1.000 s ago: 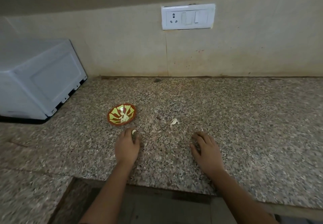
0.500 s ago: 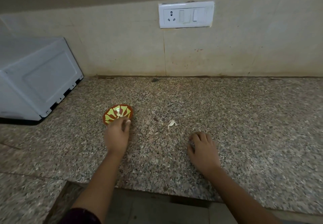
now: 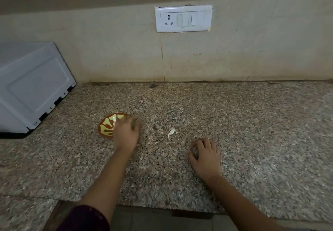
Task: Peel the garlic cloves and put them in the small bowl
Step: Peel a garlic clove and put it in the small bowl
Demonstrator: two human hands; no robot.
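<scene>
One scrap of garlic peel [image 3: 172, 132] lies on the bench [image 3: 252, 140], between the two hands. It's the only hard sign that any peeling got done. No unpeeled cloves visible anywhere on the bench, and no garlic head either.

Small bowl [image 3: 107, 127] sits on the bench left of centre, near the white appliance [image 3: 32, 86]. Left hand [image 3: 126, 134] is over the bowl's right rim and hides part of it. The hand is motion-blurred, so I can't tell if the fingers are pinching a clove or apart. The visible inside of the bowl is a yellow-and-red pattern. I can't pick out cloves against it, so count in bowl = unknown.

Right hand [image 3: 205, 154] rests on the bench, well apart from the bowl. Fingers are loosely curled with tips down, nothing showing in it.

Judgement: this looks like the drop-off step for a clove, or right at it. With no cloves in view on the bench, the task is likely near its end, possibly on the last clove. Caveat: anything under either hand is hidden. Left to do, as far as shown: get the clove into the bowl and pull the hand clear.
</scene>
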